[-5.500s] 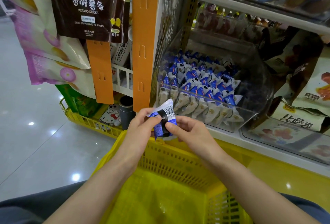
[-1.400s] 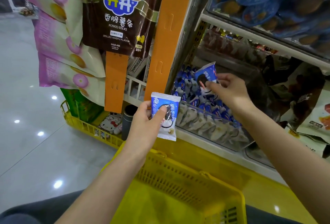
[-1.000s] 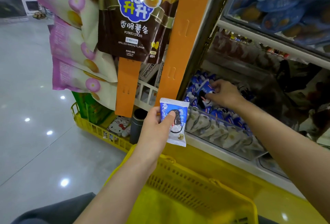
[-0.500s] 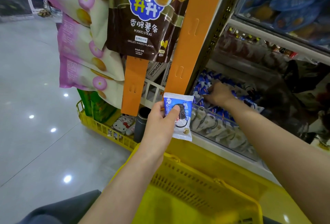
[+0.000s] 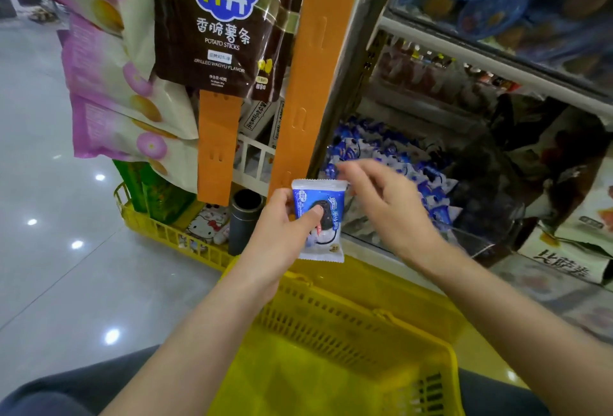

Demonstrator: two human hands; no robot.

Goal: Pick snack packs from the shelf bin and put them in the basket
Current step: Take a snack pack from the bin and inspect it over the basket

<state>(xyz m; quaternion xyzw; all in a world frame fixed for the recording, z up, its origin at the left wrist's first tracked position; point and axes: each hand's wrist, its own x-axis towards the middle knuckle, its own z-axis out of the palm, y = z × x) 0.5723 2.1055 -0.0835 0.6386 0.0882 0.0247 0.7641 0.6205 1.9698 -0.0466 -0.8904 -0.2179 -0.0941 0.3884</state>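
Since half a second ago the right hand (image 5: 388, 206) has come out of the shelf bin (image 5: 471, 237) and now sits just beside the held snack pack (image 5: 333, 228), near its top right corner.

Along the right, the shelf (image 5: 497, 60) carries the clear bin under its white edge. A yellow basket (image 5: 348, 326) sits low in the middle, its far rim just under both hands. Left of the shelf's post, a brown potato sticks bag (image 5: 225, 27) hangs over pink and cream bags (image 5: 109, 83) and beside an orange strip (image 5: 308, 83). A heap of blue and white packs (image 5: 381, 150) fills the bin's left end.

The right hand is motion-blurred, its fingers loosely spread and pointing left, with nothing seen in them; whether the thumb touches the pack cannot be told. The left hand (image 5: 282, 229) grips the snack pack upright, thumb pressed on its front and fingers behind. That pack is in the air above the basket's far rim, in front of the bin's left end. A dark cylinder (image 5: 245, 219) stands left of the left hand.
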